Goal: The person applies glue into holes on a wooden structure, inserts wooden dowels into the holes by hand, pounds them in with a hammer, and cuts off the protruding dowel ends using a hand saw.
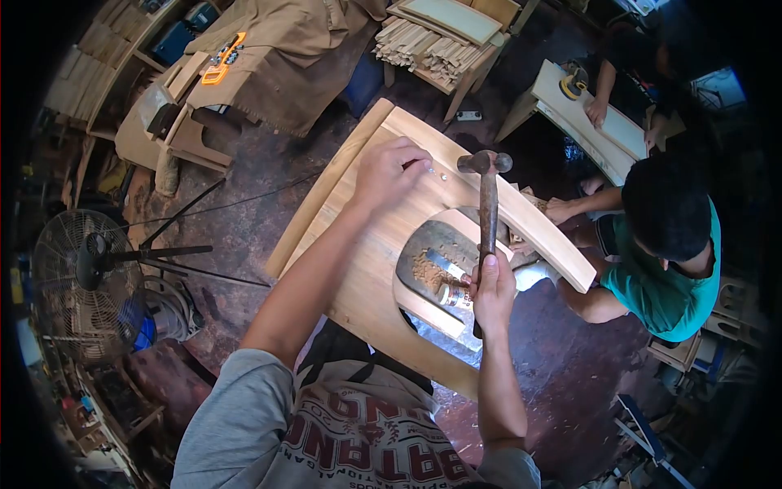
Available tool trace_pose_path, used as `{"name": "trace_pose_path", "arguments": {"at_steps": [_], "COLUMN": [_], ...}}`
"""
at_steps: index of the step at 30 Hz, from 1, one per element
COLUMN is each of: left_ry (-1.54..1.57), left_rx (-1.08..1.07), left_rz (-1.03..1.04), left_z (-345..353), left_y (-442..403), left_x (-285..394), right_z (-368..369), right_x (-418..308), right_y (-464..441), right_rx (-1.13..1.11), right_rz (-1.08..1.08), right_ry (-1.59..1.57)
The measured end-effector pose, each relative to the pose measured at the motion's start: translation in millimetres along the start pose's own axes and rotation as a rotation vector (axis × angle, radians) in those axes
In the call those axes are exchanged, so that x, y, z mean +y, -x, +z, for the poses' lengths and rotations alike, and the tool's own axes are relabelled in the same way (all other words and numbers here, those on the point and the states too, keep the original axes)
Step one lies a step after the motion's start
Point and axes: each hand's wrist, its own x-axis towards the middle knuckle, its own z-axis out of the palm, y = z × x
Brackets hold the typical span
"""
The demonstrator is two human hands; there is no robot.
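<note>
My right hand (494, 292) is wrapped round the wooden handle of a ball-peen hammer (489, 204), whose head is raised over the far right side of a wooden panel (350, 224). On the panel's upper part rests my left hand (389, 173), thumb and fingers pinched together. A small shiny metal piece (431, 169) shows at its fingertips; its exact kind is too small to tell. Just right of it sits a second shiny spot (444, 177) in the wood. The panel has a large rounded cutout and a curved rail (538, 232) along its right edge.
Through the cutout show a labelled jar (453, 295) and sawdust (428, 273). To the right a person in a green shirt (672, 285) crouches close by. A floor fan (91, 281) stands left, a cloth-covered pile (285, 65) behind. Further off, another person's hand (597, 112) lies on a board.
</note>
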Motion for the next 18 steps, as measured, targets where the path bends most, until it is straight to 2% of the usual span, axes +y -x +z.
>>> {"name": "trace_pose_path", "arguments": {"at_steps": [1, 3, 10, 13, 15, 18], "left_ry": [-0.001, -0.095, -0.141, -0.197, -0.29, -0.406], "left_rx": [0.0, 0.036, 0.068, 0.103, 0.16, 0.193], "left_rz": [-0.001, 0.146, 0.148, 0.233, 0.384, 0.489], "left_z": [0, 0, 3, 7, 9, 10], "left_y": [-1, -2, -4, -3, -2, -1], "left_x": [-2, -4, -1, -2, -1, 0], "right_z": [0, 1, 3, 3, 3, 0], "right_x": [2, 11, 8, 9, 6, 7], "right_y": [-1, -3, -2, -2, -1, 0], "right_rx": [-0.001, -0.011, -0.025, -0.007, 0.0, -0.009], "right_rz": [0.001, -0.002, -0.025, -0.04, -0.067, -0.067], "right_ry": [-0.001, -0.062, 0.011, 0.002, 0.03, 0.056]}}
